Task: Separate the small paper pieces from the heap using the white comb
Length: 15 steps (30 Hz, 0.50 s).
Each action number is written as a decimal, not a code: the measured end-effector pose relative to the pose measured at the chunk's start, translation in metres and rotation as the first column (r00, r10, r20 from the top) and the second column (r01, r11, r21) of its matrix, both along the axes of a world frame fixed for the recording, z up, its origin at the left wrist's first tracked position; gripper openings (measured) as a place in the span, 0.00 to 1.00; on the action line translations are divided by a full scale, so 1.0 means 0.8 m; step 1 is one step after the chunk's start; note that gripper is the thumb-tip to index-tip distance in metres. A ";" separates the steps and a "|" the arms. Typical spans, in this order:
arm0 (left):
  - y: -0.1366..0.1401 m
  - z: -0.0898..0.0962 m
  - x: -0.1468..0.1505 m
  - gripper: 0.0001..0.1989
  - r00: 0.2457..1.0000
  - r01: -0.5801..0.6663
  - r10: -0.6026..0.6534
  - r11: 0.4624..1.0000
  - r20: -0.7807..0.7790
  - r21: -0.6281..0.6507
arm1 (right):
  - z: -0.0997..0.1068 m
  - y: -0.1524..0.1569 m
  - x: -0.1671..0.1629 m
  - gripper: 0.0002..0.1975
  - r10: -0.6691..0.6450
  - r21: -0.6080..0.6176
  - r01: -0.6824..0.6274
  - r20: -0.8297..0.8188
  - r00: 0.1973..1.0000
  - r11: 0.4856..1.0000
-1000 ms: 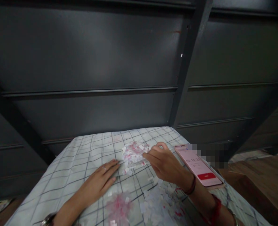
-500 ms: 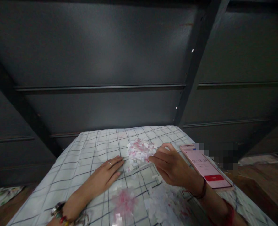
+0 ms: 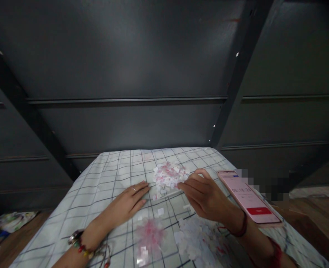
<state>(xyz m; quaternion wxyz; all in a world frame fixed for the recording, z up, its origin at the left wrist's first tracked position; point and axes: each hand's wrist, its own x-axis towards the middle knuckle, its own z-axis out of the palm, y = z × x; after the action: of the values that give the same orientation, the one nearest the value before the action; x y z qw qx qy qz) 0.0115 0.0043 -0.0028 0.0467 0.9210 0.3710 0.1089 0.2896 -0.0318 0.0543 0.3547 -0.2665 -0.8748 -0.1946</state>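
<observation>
My left hand lies palm down on the checked cloth with its fingers stretched out, just left of a pile of white and pink paper scraps. My right hand is at the pile's right edge, thumb and fingers pinched on a thin pale strip. That strip lies along the near edge of the pile; its material is unclear. One small white scrap sits apart on the cloth. Nearer me are a gauzy pink tuft and a second, larger heap of scraps, partly beneath my right forearm.
A pink-edged phone showing a timer and a red button lies at the table's right side. White cloth with dark grid lines covers the table. Behind it stands a dark metal panel wall.
The strip has moved away from me, up against the pile, leaving a small scrap behind on the cloth. My left hand stays flat. The view has shifted slightly.
</observation>
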 end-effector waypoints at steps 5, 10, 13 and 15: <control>0.000 0.000 0.000 0.20 1.000 0.011 -0.011 1.000 -0.007 0.012 | 0.003 -0.003 0.007 0.11 0.079 -0.030 -0.079 0.002 0.997 0.996; 0.002 -0.002 0.000 0.20 0.999 0.023 -0.022 0.999 -0.027 0.031 | 0.006 -0.001 0.017 0.10 0.061 -0.037 -0.059 0.053 0.997 0.998; 0.002 -0.003 0.000 0.20 0.999 0.029 -0.028 0.999 -0.026 0.039 | 0.004 0.000 0.021 0.09 0.056 -0.018 -0.055 0.040 0.998 0.998; 0.002 -0.003 0.000 0.20 0.999 0.031 -0.030 0.999 -0.021 0.043 | 0.003 0.000 0.022 0.09 0.053 0.002 -0.053 0.024 0.998 0.999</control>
<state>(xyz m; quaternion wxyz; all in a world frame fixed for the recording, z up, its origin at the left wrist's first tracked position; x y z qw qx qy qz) 0.0115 0.0055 -0.0054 0.0243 0.9284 0.3550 0.1067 0.3070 -0.0317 0.0567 0.3497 -0.2403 -0.8854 -0.1896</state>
